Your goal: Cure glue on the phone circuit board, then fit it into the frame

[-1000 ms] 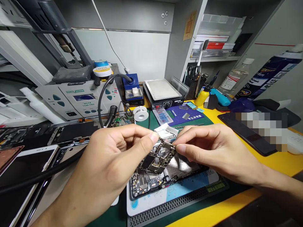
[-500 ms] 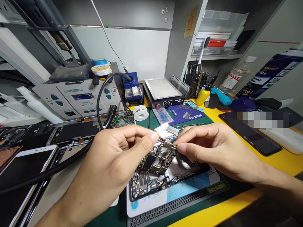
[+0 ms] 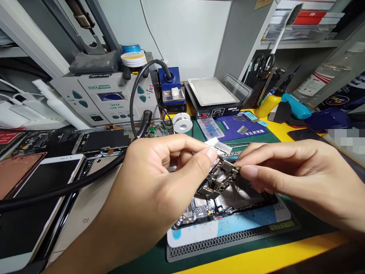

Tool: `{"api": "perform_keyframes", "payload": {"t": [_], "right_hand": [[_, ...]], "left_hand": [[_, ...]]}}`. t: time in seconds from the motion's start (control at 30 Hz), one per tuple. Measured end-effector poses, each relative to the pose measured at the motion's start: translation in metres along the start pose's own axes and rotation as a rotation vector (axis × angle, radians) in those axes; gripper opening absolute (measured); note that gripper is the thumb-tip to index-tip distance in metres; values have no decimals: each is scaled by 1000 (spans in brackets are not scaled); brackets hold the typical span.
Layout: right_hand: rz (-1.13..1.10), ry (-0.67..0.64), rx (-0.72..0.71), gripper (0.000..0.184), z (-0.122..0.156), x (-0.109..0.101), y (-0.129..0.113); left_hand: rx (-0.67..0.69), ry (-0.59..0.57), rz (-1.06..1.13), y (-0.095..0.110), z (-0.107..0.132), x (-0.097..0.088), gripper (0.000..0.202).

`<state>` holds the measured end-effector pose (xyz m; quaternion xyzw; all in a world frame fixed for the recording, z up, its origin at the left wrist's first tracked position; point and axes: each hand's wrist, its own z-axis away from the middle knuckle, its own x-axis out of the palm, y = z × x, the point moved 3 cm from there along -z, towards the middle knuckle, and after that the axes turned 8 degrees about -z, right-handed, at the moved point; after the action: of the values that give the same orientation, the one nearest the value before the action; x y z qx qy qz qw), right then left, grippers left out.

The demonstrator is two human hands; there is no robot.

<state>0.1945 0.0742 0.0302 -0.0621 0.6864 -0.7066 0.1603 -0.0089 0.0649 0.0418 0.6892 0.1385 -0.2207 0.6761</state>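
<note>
A small phone circuit board [image 3: 219, 179] is held tilted above an opened phone body [image 3: 225, 203]. My left hand [image 3: 159, 179] pinches the board's upper left edge between thumb and forefinger. My right hand [image 3: 296, 175] pinches its upper right corner with thumb and forefinger. The opened phone lies on a light blue and white work mat [image 3: 228, 228], its inner parts exposed. The lower part of the board is partly hidden behind my left hand.
A grey rework station [image 3: 105, 102] stands at the back left, its black hose [image 3: 57, 190] crossing the desk. Several phones [image 3: 34, 201] lie at the left. A hot plate [image 3: 213, 95], solder spool [image 3: 182, 123], tool holder [image 3: 259, 83] and blue screwdriver [image 3: 293, 106] stand behind.
The view has shifted down and closer, so hands and board sit further right in the picture. Both hands keep their pinch on the board, which looks slightly lower over the phone.
</note>
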Motion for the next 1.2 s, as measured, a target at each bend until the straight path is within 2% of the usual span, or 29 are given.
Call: {"api": "perform_keyframes", "payload": {"t": [0.17,0.27,0.37,0.5,0.73,0.87,0.93,1.03,1.13,1.2], "right_hand": [[69,40,-22,4,3,-3,1],[117,58,-45,4,5,-6,1],[146,64,-26,5,5,-8,2],[183,62,-11,7,2,-8,2],[168,54,19,5,2,-9,1],[115,70,43,6,2,-8,-1],[84,58,40,6,2,-7,-3],[36,44,67,7,1,-6,-2],[-16,42,75,8,-1,-9,1],[-60,39,54,9,-2,-12,2]], "left_hand": [[-1,67,-30,2,0,2,23],[-95,107,-46,9,4,3,20],[-163,142,-150,21,11,2,18],[-71,172,-289,31,15,0,15],[-10,159,-311,26,16,-1,19],[-60,153,-313,18,10,-2,15],[-28,151,-281,11,5,-4,16],[88,142,-233,1,0,-8,22],[124,260,-247,-2,2,-16,22],[135,343,-233,3,5,-22,18]]}}
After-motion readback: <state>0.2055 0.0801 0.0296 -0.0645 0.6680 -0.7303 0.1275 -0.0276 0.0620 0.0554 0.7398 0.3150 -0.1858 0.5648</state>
